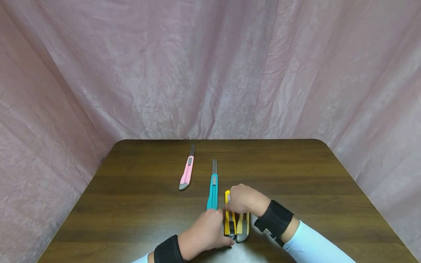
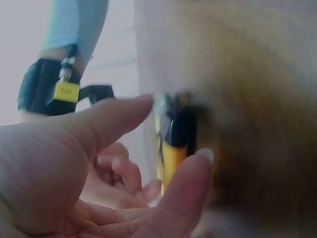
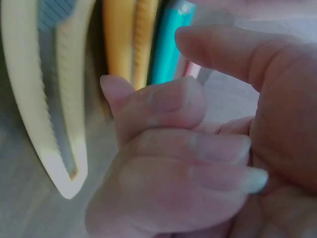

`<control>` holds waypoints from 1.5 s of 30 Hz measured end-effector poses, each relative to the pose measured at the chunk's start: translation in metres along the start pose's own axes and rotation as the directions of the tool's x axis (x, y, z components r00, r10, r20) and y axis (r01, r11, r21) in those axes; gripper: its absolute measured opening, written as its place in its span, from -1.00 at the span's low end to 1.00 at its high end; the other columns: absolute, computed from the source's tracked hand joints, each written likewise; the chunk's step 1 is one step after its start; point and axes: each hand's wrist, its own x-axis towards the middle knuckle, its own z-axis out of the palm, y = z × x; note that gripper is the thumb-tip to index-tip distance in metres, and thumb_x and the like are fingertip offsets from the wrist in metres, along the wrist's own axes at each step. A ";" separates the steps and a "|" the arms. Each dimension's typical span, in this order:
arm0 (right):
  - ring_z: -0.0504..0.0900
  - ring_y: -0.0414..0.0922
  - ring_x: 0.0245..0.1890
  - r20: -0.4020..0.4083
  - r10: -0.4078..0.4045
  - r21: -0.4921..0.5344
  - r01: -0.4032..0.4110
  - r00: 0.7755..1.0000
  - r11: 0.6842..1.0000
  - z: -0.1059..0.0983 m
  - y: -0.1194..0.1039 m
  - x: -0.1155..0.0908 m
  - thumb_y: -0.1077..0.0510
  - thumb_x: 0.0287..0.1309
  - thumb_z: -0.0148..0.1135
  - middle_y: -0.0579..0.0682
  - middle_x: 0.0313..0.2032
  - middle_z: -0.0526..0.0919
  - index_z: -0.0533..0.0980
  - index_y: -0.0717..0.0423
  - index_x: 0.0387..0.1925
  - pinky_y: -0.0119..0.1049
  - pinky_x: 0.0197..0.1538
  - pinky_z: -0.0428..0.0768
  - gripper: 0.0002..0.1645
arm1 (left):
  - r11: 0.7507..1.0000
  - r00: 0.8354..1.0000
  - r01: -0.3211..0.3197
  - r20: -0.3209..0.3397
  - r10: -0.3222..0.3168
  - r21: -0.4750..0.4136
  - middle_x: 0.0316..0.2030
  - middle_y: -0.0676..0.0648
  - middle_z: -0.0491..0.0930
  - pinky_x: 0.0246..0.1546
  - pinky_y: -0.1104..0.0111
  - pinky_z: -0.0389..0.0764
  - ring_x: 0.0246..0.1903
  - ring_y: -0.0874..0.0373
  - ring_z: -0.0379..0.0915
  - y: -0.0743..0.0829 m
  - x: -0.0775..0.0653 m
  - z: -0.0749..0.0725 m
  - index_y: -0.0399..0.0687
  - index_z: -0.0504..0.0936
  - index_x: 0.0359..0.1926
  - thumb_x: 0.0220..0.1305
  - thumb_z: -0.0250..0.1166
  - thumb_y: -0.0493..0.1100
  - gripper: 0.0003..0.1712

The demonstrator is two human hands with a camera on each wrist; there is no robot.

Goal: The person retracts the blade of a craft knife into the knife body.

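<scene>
In the head view a yellow utility knife (image 1: 227,228) and a cream utility knife (image 1: 243,228) lie side by side near the front of the table. My left hand (image 1: 207,230) is beside the yellow knife; in the left wrist view its thumb and forefinger stand apart around the knife's dark end (image 2: 181,128). Over the upper parts of both knives is my right hand (image 1: 246,199), hiding them partly. Its fingers (image 3: 163,188) are bent, with the thumb apart and nothing visible between. A teal utility knife (image 1: 213,191), blade out, lies just left of the yellow one.
Farther back and left lies a pink utility knife (image 1: 186,171) with its blade extended. The brown wooden table (image 1: 296,168) has rounded far corners. Behind it hangs a pink curtain (image 1: 210,73).
</scene>
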 end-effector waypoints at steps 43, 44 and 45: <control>0.67 -0.13 -0.48 -0.178 -0.072 0.897 0.192 0.981 0.398 -0.024 0.023 0.076 -0.20 0.53 0.05 0.03 -0.45 0.65 0.54 0.30 0.00 -0.28 -0.31 0.81 -0.41 | 0.823 0.976 0.023 -0.164 -0.140 -0.568 -0.32 -0.17 0.58 -0.53 0.21 0.81 -0.56 0.05 0.69 -0.041 0.063 -0.039 -0.24 0.46 -0.01 0.24 0.50 -0.07 -0.51; 0.68 -0.14 -0.47 -0.200 -0.078 0.914 0.215 0.977 0.344 -0.024 0.022 0.074 -0.18 0.54 0.05 0.01 -0.45 0.64 0.54 0.30 0.00 -0.29 -0.29 0.81 -0.43 | 0.814 0.976 -0.001 -0.177 -0.125 -0.581 -0.31 -0.16 0.58 -0.54 0.20 0.81 -0.53 0.04 0.68 -0.041 0.062 -0.037 -0.23 0.45 0.00 0.24 0.50 -0.07 -0.50; 0.69 -0.15 -0.46 -0.223 -0.081 0.923 0.237 0.971 0.302 -0.025 0.021 0.073 -0.16 0.53 0.06 -0.01 -0.46 0.64 0.55 0.30 -0.01 -0.29 -0.27 0.81 -0.45 | 0.811 0.975 -0.022 -0.193 -0.112 -0.584 -0.32 -0.16 0.58 -0.54 0.19 0.81 -0.51 0.03 0.67 -0.040 0.061 -0.036 -0.22 0.45 0.00 0.23 0.51 -0.07 -0.49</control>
